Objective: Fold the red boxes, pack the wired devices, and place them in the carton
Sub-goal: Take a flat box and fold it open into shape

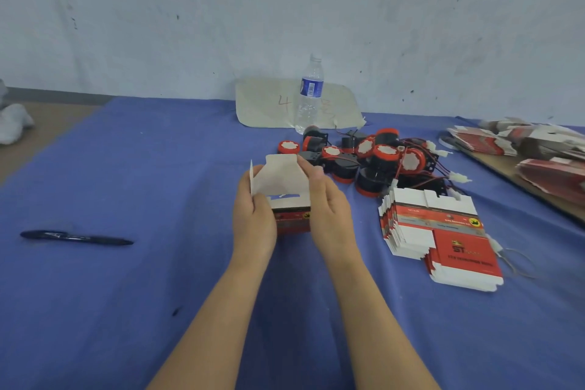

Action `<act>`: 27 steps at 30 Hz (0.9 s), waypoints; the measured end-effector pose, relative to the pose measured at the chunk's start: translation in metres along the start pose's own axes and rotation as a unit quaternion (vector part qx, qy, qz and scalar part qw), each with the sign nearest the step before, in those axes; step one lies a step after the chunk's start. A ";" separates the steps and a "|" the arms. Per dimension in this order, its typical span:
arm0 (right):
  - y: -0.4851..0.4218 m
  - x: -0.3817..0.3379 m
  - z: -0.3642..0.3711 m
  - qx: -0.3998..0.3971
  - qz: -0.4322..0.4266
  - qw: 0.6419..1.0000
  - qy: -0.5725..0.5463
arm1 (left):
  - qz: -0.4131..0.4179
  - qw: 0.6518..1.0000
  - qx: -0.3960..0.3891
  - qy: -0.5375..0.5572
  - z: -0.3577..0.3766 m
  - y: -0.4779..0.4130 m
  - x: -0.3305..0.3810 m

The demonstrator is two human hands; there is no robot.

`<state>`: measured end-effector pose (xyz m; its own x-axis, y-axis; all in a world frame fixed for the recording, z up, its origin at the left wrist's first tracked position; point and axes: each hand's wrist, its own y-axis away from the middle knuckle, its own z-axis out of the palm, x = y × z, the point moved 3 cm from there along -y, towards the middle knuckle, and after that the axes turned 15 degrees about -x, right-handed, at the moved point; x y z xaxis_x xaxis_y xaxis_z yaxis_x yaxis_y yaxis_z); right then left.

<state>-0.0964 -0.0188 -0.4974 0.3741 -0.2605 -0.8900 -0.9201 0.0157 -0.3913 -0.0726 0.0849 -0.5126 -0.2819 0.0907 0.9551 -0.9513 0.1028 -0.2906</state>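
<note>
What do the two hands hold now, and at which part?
Both hold one red box: left hand on its left side, right hand on its right side, fingers at the open white flap.

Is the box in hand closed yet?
Open. The box between the left hand and right hand has its top flaps standing up, with blue cloth visible through a gap.

"ST" on flat box stack [456, 250]; "4" on cardboard sheet [269, 104]

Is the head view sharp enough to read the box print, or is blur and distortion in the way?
Head view: even light, no glare; print on the flat box stack is soft and unreadable; right-edge boxes smear; wide-angle bending toward the edges.
</note>
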 end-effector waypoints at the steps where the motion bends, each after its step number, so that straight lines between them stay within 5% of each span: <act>1: -0.001 0.004 -0.002 0.008 0.022 0.999 -0.026 | -0.003 1.000 -0.008 -0.011 0.001 0.000 -0.001; 5: -0.003 0.018 -0.011 0.000 0.135 0.990 -0.027 | -0.003 0.996 -0.080 -0.032 0.009 0.002 -0.002; 8: -0.002 0.026 -0.015 -0.010 0.181 0.983 -0.017 | -0.020 0.991 -0.122 0.054 0.012 0.004 -0.002; 18: -0.003 0.021 -0.013 0.002 0.089 0.996 -0.004 | 0.009 0.990 -0.107 -0.087 0.010 0.004 -0.006; 27: 0.004 0.010 -0.014 -0.143 0.087 0.978 -0.121 | 0.010 0.997 -0.063 -0.036 -0.001 0.000 -0.010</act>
<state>-0.0980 -0.0345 -0.5041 0.1936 -0.0406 -0.9802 -0.9540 -0.2409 -0.1784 -0.0693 0.0848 -0.5218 -0.3139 0.0230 0.9492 -0.9232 0.2263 -0.3108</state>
